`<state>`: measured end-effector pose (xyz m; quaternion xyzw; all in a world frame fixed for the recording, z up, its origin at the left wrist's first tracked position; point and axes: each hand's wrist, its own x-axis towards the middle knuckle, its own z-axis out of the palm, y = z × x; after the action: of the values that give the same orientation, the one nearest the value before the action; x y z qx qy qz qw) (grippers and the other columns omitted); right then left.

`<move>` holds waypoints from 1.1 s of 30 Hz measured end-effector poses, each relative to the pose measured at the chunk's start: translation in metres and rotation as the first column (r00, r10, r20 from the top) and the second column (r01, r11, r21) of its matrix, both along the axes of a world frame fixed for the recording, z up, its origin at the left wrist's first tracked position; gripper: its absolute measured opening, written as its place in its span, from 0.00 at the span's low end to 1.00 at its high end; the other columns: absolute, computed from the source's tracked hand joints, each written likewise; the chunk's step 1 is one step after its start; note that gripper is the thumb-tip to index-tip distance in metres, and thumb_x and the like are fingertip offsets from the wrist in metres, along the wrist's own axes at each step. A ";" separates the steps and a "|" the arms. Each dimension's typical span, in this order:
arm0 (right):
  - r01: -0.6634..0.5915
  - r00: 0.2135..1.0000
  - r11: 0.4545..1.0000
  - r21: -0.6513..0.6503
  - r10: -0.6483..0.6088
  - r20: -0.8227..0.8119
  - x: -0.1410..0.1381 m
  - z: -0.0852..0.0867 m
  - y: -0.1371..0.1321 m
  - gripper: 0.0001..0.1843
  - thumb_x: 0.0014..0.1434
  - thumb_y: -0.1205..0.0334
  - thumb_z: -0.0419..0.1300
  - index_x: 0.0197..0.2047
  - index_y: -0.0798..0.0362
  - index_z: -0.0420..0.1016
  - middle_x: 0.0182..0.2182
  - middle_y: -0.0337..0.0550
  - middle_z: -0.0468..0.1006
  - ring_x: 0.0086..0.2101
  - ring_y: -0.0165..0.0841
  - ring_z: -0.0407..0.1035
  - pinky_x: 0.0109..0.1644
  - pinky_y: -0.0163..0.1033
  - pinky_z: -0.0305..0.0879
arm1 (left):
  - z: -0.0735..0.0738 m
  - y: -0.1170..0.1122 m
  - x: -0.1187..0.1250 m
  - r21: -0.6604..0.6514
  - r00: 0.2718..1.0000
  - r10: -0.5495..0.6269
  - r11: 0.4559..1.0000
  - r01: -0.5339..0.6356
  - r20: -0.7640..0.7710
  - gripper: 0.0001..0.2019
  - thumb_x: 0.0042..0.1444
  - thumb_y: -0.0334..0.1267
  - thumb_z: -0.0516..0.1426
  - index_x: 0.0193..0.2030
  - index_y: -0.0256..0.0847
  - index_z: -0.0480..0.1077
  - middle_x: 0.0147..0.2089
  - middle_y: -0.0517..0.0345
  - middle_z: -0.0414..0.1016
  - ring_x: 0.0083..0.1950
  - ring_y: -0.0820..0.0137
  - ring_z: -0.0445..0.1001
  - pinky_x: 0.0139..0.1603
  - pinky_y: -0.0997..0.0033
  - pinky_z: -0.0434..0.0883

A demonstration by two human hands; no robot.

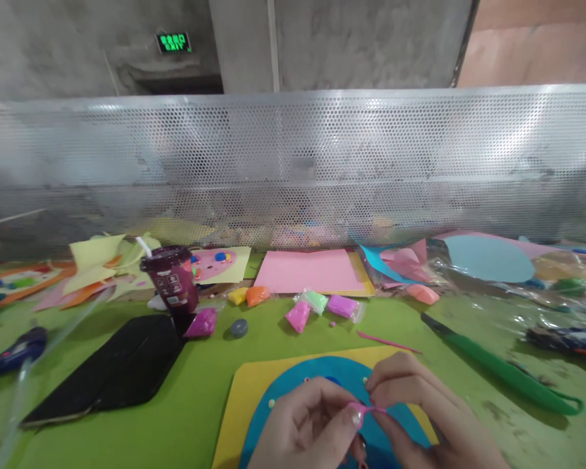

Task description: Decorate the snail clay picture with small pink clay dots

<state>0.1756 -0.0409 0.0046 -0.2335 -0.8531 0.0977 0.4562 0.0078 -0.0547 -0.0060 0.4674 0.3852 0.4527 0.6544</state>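
Note:
My left hand [312,423] and my right hand [420,404] meet in front of me, fingertips pinching a thin strand of pink modelling clay [370,410]. The left thumb and forefinger hold one end, and the right fingers hold the other. Below them lies a blue rounded paper shape [258,426] on a yellow sheet [229,417], with small pale dots and a dark blue piece on it. Both hands cover much of the blue shape. Another thin pink strand [389,342] rests on the green table just beyond the sheet.
Small bags of clay, including a pink one [298,316], lie beyond the sheet. A black tablet-like case [112,371] and a purple cup [173,280] stand left. Green-handled scissors or a cutter in a green sheath [502,368] lies right. A perforated metal panel [293,156] runs behind.

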 end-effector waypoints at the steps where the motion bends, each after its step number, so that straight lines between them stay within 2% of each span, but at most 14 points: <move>1: 0.007 1.000 1.000 0.008 -0.007 -0.001 0.000 0.001 0.000 0.14 0.53 0.79 0.53 0.39 0.52 0.64 0.33 0.41 0.68 0.35 0.28 0.67 0.37 0.29 0.68 | 0.000 0.000 0.000 -0.002 1.000 0.004 1.000 -0.004 0.000 0.19 0.41 0.54 0.63 0.27 0.39 0.71 0.19 0.64 0.70 0.23 0.78 0.67 0.27 0.79 0.62; 8: -0.006 0.999 0.998 0.066 0.004 0.040 -0.001 0.003 0.000 0.17 0.52 0.80 0.52 0.42 0.53 0.68 0.36 0.44 0.71 0.36 0.30 0.69 0.39 0.29 0.70 | 0.000 0.001 0.000 -0.015 1.000 -0.015 1.000 0.015 -0.001 0.20 0.40 0.54 0.63 0.28 0.38 0.70 0.20 0.64 0.70 0.25 0.76 0.69 0.28 0.78 0.65; 12: 0.005 0.998 0.995 0.100 -0.010 0.056 0.000 0.003 0.002 0.10 0.58 0.74 0.54 0.41 0.53 0.69 0.33 0.44 0.72 0.34 0.30 0.70 0.36 0.31 0.71 | -0.001 0.002 0.000 -0.006 0.999 -0.023 1.000 0.023 0.026 0.20 0.40 0.55 0.63 0.27 0.38 0.69 0.20 0.64 0.70 0.24 0.76 0.68 0.28 0.77 0.65; 16: 0.005 1.000 0.999 0.047 -0.007 0.025 0.001 0.004 0.000 0.04 0.60 0.70 0.57 0.38 0.52 0.68 0.32 0.43 0.71 0.33 0.30 0.70 0.34 0.31 0.71 | 0.001 0.001 0.001 -0.002 0.999 -0.028 1.000 0.028 0.034 0.20 0.40 0.54 0.63 0.27 0.38 0.69 0.19 0.64 0.69 0.23 0.77 0.67 0.27 0.77 0.66; 19: -0.001 1.000 1.000 0.015 0.001 0.028 -0.001 0.005 -0.001 0.08 0.59 0.73 0.55 0.39 0.52 0.69 0.33 0.43 0.71 0.34 0.30 0.70 0.35 0.30 0.71 | 0.002 0.000 0.001 -0.006 1.000 -0.018 1.000 0.018 0.020 0.20 0.40 0.55 0.63 0.27 0.38 0.69 0.19 0.64 0.69 0.24 0.77 0.67 0.27 0.77 0.66; 23: -0.005 0.998 0.998 0.058 0.002 0.056 -0.002 0.007 -0.002 0.13 0.58 0.76 0.53 0.43 0.51 0.69 0.35 0.44 0.72 0.35 0.30 0.70 0.38 0.29 0.71 | 0.003 0.001 0.001 -0.004 1.000 -0.026 1.000 0.026 0.006 0.20 0.40 0.55 0.63 0.27 0.38 0.68 0.20 0.64 0.68 0.25 0.76 0.68 0.28 0.77 0.66; 29: -0.001 1.000 0.999 0.054 -0.001 0.023 0.000 0.001 0.001 0.07 0.59 0.72 0.55 0.39 0.52 0.68 0.32 0.42 0.72 0.33 0.30 0.70 0.35 0.30 0.71 | 0.001 0.002 0.001 -0.007 0.999 -0.047 0.999 0.048 0.018 0.21 0.40 0.56 0.62 0.28 0.38 0.68 0.20 0.64 0.69 0.23 0.76 0.67 0.26 0.77 0.65; 33: -0.010 1.000 0.999 0.036 0.010 0.016 -0.001 0.000 0.001 0.09 0.58 0.75 0.54 0.39 0.52 0.66 0.32 0.42 0.70 0.33 0.30 0.69 0.34 0.30 0.70 | -0.002 0.001 0.001 0.039 0.999 -0.043 0.998 0.042 0.015 0.20 0.42 0.55 0.62 0.28 0.37 0.68 0.21 0.63 0.69 0.24 0.76 0.67 0.25 0.78 0.64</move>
<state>0.1744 -0.0404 0.0043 -0.2217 -0.8595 0.0827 0.4530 0.0086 -0.0536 -0.0084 0.4844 0.3610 0.4498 0.6577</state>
